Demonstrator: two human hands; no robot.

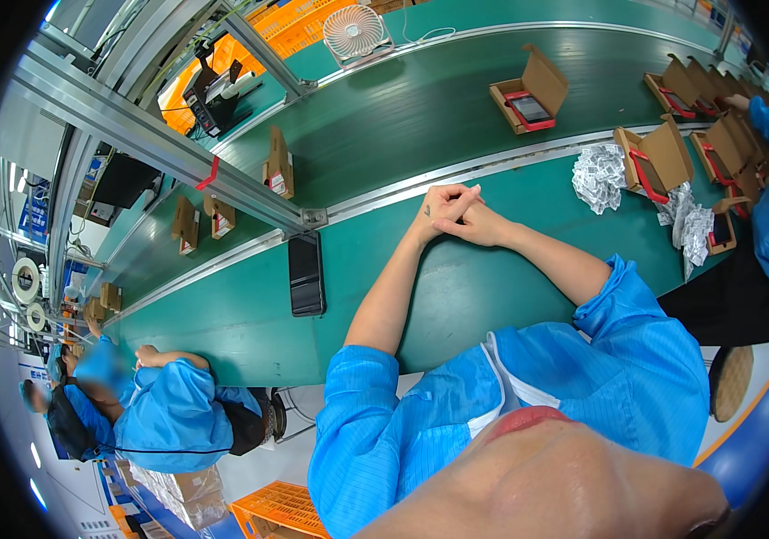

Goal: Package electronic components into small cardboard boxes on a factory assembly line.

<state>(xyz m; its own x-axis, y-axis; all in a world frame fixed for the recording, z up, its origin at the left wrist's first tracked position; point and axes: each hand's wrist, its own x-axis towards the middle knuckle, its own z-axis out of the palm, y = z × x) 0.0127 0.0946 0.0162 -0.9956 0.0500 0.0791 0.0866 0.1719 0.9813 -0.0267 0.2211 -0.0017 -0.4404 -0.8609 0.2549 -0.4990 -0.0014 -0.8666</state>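
My left hand [436, 208] and my right hand [481, 225] are clasped together above the green worktable [384, 260], near the metal rail of the conveyor. The fingers of both are closed around each other, and no object shows in them. Some fingertips are hidden in the clasp. To the left of my hands a black phone-like device [306, 274] lies flat on the table. Beyond them on the green belt stands an open cardboard box [542, 76] with its lid up. In it sits a red-edged tray with a grey-screened device [529, 109].
Crumpled white printed papers [598, 178] lie at the right beside several open boxes [658, 157]. A metal post [249, 193] crosses the left side. Smaller cartons [278, 166] stand on the belt there. A white fan [355, 34] is at the back. Co-workers in blue [173, 418] sit either side.
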